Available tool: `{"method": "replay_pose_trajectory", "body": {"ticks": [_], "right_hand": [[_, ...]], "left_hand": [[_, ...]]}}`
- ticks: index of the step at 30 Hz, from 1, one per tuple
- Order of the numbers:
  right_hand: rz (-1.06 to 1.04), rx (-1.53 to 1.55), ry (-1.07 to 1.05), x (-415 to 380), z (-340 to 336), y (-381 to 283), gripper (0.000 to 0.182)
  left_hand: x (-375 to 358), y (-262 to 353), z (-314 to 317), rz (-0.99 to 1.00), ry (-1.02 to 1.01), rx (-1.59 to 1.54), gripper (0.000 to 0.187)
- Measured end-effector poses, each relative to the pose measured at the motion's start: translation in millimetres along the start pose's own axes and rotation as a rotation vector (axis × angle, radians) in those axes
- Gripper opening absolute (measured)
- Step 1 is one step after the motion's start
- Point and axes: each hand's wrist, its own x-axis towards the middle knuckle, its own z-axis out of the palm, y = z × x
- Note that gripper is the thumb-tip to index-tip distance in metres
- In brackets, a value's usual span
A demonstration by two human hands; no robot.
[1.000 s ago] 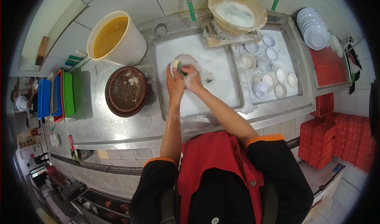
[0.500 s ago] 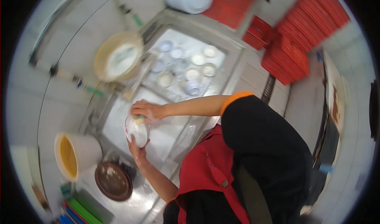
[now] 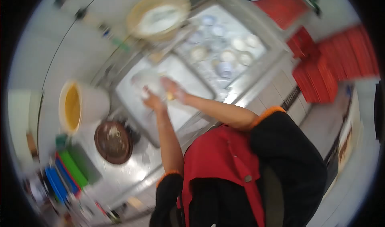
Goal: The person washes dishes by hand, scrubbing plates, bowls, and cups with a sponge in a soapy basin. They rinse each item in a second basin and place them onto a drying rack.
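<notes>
Over the near sink basin point(image 3: 185, 78), a white bowl point(image 3: 149, 79) shows, smeared by motion. My left hand point(image 3: 154, 100) is closed on the near edge of this bowl, thumb upward. Just right of it, my right hand point(image 3: 175, 90) holds a small yellowish sponge point(image 3: 170, 96) against its palm side. Blur hides whether the sponge touches the bowl. White foamy water fills the basin below both hands.
Several small bowls sit in the far basin point(image 3: 218, 76). A tub of suds point(image 3: 160, 20) stands by the wall. To the left are a white bucket point(image 3: 92, 102), a brown round lid point(image 3: 113, 142) and green and blue trays point(image 3: 72, 169). Red crates point(image 3: 317, 76) are stacked at right.
The view has turned, shifting the sinks up and right. My right hand has come off the bowl's top to its right side, with the sponge. The left still holds the bowl.
</notes>
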Motion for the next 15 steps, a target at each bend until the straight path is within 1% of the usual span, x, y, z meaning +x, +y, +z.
{"method": "replay_pose_trajectory", "body": {"ticks": [1,2,3,4,5,6,7,8,9,11,12,13,15], "right_hand": [[0.075,0.230,0.029,-19.7,5.8,-13.9,0.066],[0.036,-0.141,0.073,-7.8,-5.6,9.1,0.072],[0.101,-0.293,0.143,3.7,-14.1,12.0,0.073],[0.177,-0.439,0.204,16.2,-23.5,15.6,0.075],[0.382,-0.371,0.290,16.4,-24.6,-7.4,0.073],[0.383,-0.376,0.276,14.4,-20.4,-15.3,0.073],[0.377,-0.368,0.302,10.2,-15.8,-22.9,0.069],[0.367,-0.359,0.335,8.0,-16.7,-28.2,0.066],[0.369,-0.360,0.344,11.6,-33.0,-20.2,0.066],[0.063,-1.027,0.268,20.9,-75.8,-1.7,0.056],[-0.098,-1.214,0.200,-0.9,-59.1,-58.7,0.045],[-0.097,-1.227,0.209,1.3,-76.7,-60.2,0.045],[-0.520,-1.652,-0.071,8.2,-106.5,-62.5,0.039]], "left_hand": [[-5.1,9.0,-0.3,0.153,0.175,0.131,0.051],[-9.7,13.6,6.2,0.300,0.331,0.260,0.050],[-10.5,13.5,8.7,0.314,0.334,0.341,0.047],[-15.2,9.3,6.0,0.318,0.317,0.431,0.045],[-28.3,10.9,5.5,0.309,0.341,0.434,0.045],[-41.8,17.8,7.8,0.368,0.159,0.188,0.045],[-48.4,25.4,8.8,0.425,-0.033,-0.061,0.046],[-37.7,12.3,3.5,0.400,-0.122,-0.065,0.053],[-30.5,12.6,-4.2,0.395,-0.129,-0.066,0.053],[-17.0,10.4,-18.8,0.285,-0.524,0.058,0.053],[-21.1,25.3,-22.5,0.397,-0.562,0.242,0.051],[-24.4,38.4,-24.1,0.395,-0.572,0.229,0.051],[-29.3,65.0,-24.3,0.357,-0.754,0.755,0.044]]}}
